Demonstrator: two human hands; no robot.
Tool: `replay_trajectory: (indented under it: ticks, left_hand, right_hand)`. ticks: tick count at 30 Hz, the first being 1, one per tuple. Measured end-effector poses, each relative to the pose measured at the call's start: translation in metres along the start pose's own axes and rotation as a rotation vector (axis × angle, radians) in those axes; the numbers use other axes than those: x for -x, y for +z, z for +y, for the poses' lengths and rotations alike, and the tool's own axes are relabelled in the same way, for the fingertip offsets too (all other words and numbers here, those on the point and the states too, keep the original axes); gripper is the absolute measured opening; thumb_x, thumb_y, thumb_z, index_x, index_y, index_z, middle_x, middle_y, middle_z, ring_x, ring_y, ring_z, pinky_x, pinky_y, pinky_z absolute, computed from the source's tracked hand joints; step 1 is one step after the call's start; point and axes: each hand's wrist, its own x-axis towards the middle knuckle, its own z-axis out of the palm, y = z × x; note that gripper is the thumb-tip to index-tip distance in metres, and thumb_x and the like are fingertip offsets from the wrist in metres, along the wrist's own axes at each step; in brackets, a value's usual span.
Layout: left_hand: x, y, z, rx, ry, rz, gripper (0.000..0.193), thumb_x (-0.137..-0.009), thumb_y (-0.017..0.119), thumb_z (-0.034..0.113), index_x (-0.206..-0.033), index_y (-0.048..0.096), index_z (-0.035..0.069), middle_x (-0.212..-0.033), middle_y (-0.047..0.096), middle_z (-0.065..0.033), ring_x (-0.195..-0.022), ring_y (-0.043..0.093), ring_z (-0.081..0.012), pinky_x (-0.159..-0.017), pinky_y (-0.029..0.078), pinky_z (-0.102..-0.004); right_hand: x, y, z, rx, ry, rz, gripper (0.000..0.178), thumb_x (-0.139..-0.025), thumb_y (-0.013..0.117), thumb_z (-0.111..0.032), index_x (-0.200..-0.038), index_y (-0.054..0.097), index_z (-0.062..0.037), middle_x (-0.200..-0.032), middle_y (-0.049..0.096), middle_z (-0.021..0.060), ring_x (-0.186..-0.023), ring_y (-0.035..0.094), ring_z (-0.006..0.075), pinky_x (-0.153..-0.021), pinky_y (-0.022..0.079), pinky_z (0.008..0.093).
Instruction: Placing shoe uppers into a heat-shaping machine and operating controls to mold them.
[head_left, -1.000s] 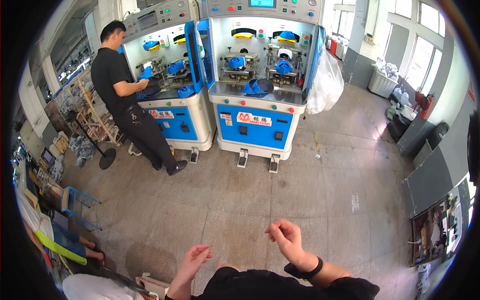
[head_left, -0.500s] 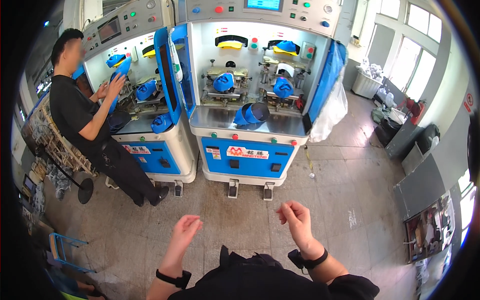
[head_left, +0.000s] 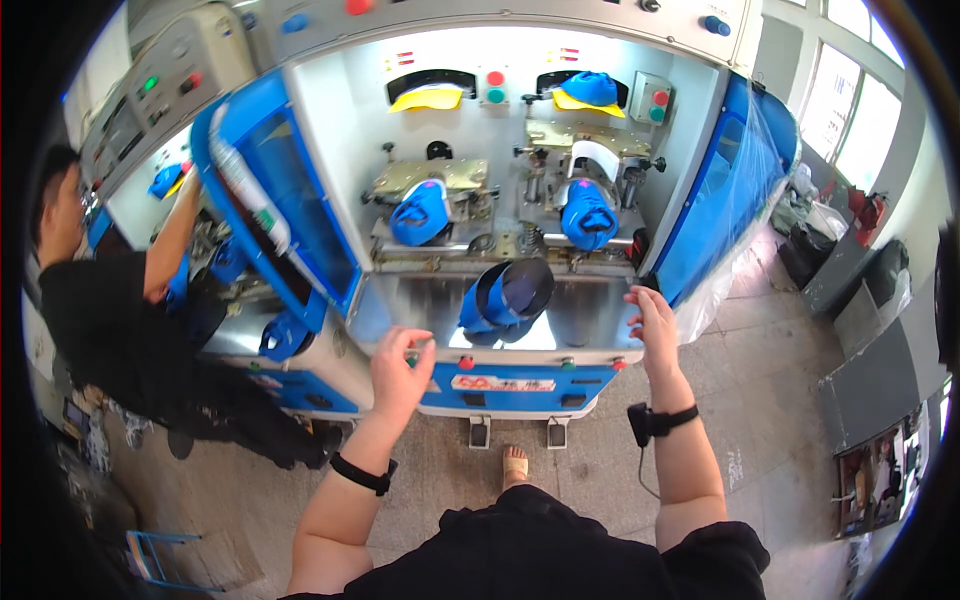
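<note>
My left hand (head_left: pixel 402 375) hangs in front of the machine's front edge, its fingers loosely curled and the thumb apart, with nothing visible in it. Farther right, my right hand (head_left: pixel 652 325) reaches forward with bent, parted fingers, also holding nothing. Between them, on the metal shelf (head_left: pixel 400 300), lie nested blue and dark navy caps (head_left: pixel 510 292). Behind, one blue cap (head_left: pixel 420 213) sits on the left form of the press, another blue cap (head_left: pixel 588 215) on the right form. Above hang a yellow brim (head_left: pixel 427 98) and a blue cap with yellow brim (head_left: pixel 588 92).
Blue doors stand swung out on the left (head_left: pixel 270 190) and right (head_left: pixel 735 190). Buttons line the front edge; foot pedals (head_left: pixel 480 432) sit below. At left, a co-worker (head_left: pixel 110 320) in black works at a neighbouring machine. Bags and bins (head_left: pixel 860 300) stand at right.
I have come closer to the machine, so it fills more of the view. Both hands have moved forward, and their fingers have parted. The co-worker now reaches into the neighbouring machine.
</note>
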Motion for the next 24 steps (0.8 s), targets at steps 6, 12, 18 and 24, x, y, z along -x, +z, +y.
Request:
replay_trajectory:
  ticks: [6,12,18,24]
  left_hand:
    - [-0.165,0.049,-0.041,-0.414,0.224,0.153,0.019,-0.077,0.071,0.009,-0.094,0.063,0.007,-0.097,0.062,-0.0117,-0.097,0.058,-0.0324,-0.086,0.045,-0.043]
    - [-0.225,0.075,-0.094,-0.667,0.142,0.088,0.037,-0.072,0.078,0.014,-0.103,0.059,0.009,-0.104,0.061,-0.0092,-0.101,0.057,-0.03,-0.088,0.044,-0.0429]
    - [-0.239,0.085,-0.101,-0.941,0.021,-0.108,0.045,-0.069,0.084,0.024,-0.106,0.062,0.01,-0.098,0.068,-0.007,-0.099,0.061,-0.0265,-0.085,0.045,-0.0426]
    - [-0.272,0.053,-0.085,-0.8,-0.046,-0.249,0.035,-0.071,0.083,0.02,-0.099,0.065,0.008,-0.093,0.069,-0.0127,-0.092,0.065,-0.0322,-0.08,0.049,-0.0443]
  right_hand:
    - [-0.173,0.022,0.034,0.223,0.107,0.112,0.056,-0.091,0.063,-0.041,-0.132,0.052,-0.0044,-0.119,0.062,0.0108,-0.072,0.063,0.0129,-0.054,0.05,0.0258]
    - [-0.244,0.033,0.068,0.674,-0.024,0.255,0.081,-0.072,0.076,-0.043,-0.135,0.048,0.0011,-0.111,0.062,0.0152,-0.074,0.066,0.0202,-0.056,0.055,0.0314]
    - [-0.206,0.041,0.039,0.435,0.073,0.024,0.056,-0.075,0.075,-0.031,-0.115,0.056,0.0031,-0.086,0.063,0.0081,-0.063,0.06,0.0122,-0.046,0.048,0.0253]
    - [-0.089,0.101,0.017,0.023,0.439,-0.417,0.051,-0.08,0.075,-0.011,-0.118,0.042,-0.0025,-0.085,0.064,0.0086,-0.057,0.058,0.0121,-0.045,0.045,0.0241]
